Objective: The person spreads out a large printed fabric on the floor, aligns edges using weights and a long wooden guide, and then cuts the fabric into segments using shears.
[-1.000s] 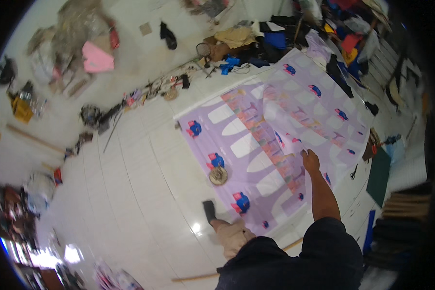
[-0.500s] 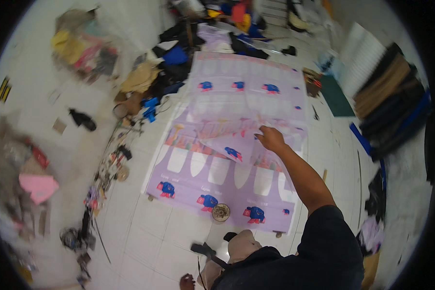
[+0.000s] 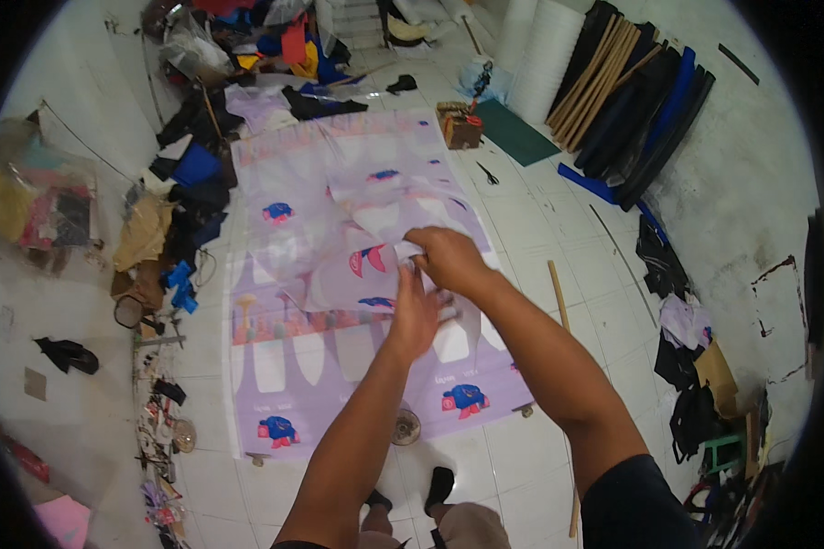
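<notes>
A large lilac printed fabric sheet [image 3: 249, 393] lies spread on the tiled floor, with white shapes and blue-and-pink motifs. Part of it is lifted and folded over in the middle. My right hand [image 3: 449, 263] is closed on the raised edge, pinching it. Just below and to the left, my left hand [image 3: 416, 320] reaches up against the same fold, its thumb near the right fingertips and its other fingers apart. Near my feet, a small round weight-like object [image 3: 406, 426] sits on the sheet's near edge, partly behind my left forearm.
Scissors [image 3: 488, 173] lie right of the sheet, near a wooden box [image 3: 460, 126] and a green mat [image 3: 519, 133]. A long stick [image 3: 558, 293] lies by my right arm. Dark rolls [image 3: 645, 128] lean on the right wall. Cloth scraps [image 3: 192, 165] and small tools line the left side.
My left hand has come up from low beside my body to the lifted fold. My right hand still grips the sheet, and more of it is folded up. The view has shifted.
</notes>
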`<state>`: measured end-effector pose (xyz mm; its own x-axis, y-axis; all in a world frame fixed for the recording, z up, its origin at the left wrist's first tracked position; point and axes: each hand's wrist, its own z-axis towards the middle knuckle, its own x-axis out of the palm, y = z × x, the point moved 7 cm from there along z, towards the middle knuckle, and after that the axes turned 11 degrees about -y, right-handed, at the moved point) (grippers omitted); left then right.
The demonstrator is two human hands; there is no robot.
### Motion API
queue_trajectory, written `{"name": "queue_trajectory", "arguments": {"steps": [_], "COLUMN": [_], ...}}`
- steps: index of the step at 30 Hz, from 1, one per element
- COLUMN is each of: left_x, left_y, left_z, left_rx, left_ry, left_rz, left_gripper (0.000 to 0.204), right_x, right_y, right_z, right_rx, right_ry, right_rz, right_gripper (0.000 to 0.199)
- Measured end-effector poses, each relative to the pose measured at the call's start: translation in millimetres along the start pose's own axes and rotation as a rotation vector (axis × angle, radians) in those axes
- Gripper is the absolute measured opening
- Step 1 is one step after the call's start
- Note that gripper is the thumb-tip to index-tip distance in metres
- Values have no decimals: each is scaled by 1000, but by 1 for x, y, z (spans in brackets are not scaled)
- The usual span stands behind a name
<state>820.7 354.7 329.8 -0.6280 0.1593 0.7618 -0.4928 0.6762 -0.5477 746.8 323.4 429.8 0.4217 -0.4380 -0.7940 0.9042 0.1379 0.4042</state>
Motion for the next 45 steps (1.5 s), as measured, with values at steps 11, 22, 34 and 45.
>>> {"name": "queue_trajectory", "arguments": {"steps": [11,22,34,45], "left_x": [-345,-805,-968,-998], "left_y": [-61,40,136,115], "left_z": [12,-99,-142,-181], "left_rx": [696,648,753,734], "left_ry": [-498,-832,-1012,-1284], "left_rz": [-181,307,59,158], "left_gripper": [89,33,25,69], "right_x": [19,310,324,346], "right_y": [-234,-447,-502,-449], "right_z": [-260,-621,-715,-713], "right_rx": [54,455,705,854], "right_ry": [-280,-297,-433,-134], "right_rz": [-398,-420,-282,-393], "right_gripper": [33,34,27,24]}}
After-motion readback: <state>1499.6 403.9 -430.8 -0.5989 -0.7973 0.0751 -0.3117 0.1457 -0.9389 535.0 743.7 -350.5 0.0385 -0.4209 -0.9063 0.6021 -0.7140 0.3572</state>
